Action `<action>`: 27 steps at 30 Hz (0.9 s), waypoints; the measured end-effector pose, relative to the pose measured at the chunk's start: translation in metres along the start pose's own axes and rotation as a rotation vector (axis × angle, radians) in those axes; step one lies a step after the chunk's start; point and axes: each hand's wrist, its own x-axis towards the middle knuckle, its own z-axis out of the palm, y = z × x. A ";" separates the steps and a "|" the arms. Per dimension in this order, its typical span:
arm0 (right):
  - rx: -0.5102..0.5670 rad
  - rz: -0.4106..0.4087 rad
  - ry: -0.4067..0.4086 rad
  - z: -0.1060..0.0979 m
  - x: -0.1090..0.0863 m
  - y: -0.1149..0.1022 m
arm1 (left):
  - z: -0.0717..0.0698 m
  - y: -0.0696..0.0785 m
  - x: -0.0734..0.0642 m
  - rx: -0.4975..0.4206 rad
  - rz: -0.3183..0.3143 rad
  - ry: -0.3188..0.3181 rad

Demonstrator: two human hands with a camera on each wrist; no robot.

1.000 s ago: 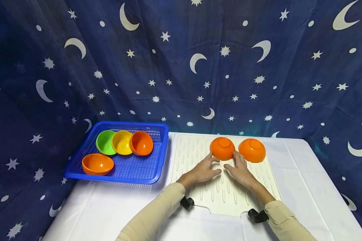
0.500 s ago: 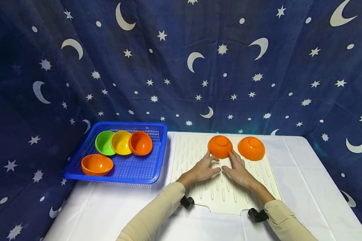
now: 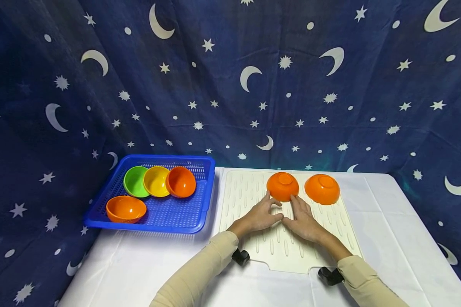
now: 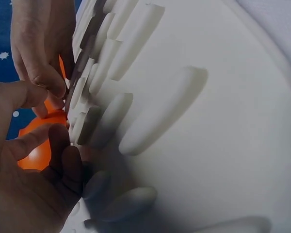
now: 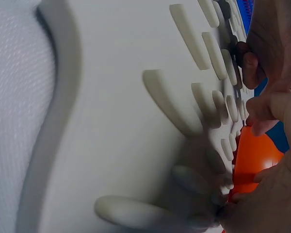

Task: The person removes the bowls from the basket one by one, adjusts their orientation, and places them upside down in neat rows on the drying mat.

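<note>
Two orange bowls lie upside down at the far side of a cream ribbed drying mat: the left bowl (image 3: 282,186) and the right bowl (image 3: 322,189). My left hand (image 3: 259,215) reaches the near left side of the left bowl with its fingertips. On that bowl's near right side are the fingers of my right hand (image 3: 303,221). Both hands have loosely bent fingers, and the thumb tips meet or nearly meet in front of the bowl. In the right wrist view the orange bowl (image 5: 254,158) is partly hidden behind the hands.
A blue plastic basket (image 3: 205,204) stands left of the mat (image 3: 280,251). It holds a green bowl (image 3: 135,182), a yellow bowl (image 3: 155,182) and two orange bowls, one in the row (image 3: 181,182) and one in front (image 3: 126,209). A starry curtain hangs behind the table.
The left orange bowl has shifted slightly left, away from the right bowl. My right hand has moved a little left with it, and the thumbs have come closer together.
</note>
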 end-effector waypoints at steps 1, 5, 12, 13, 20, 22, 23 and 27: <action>-0.002 -0.003 -0.004 0.000 0.000 0.000 | 0.000 0.000 0.000 0.006 0.001 -0.001; 0.025 0.003 -0.023 0.000 0.000 0.001 | -0.001 0.000 -0.001 0.029 0.000 -0.003; 0.091 0.044 -0.060 -0.001 0.000 0.002 | -0.003 -0.004 -0.003 0.002 -0.010 0.031; 0.092 0.047 -0.065 -0.001 -0.001 0.002 | -0.004 -0.005 -0.002 -0.002 -0.009 0.034; 0.078 0.047 -0.072 -0.005 0.000 0.002 | -0.005 -0.005 -0.002 -0.006 0.013 0.036; 0.097 0.044 -0.068 -0.007 -0.001 0.004 | -0.005 -0.003 -0.003 0.005 0.020 0.026; 0.121 0.038 -0.059 -0.008 -0.002 0.005 | -0.005 -0.003 -0.004 0.013 0.019 0.021; 0.209 0.022 -0.042 -0.014 -0.013 0.010 | -0.006 0.000 -0.014 0.057 0.014 0.005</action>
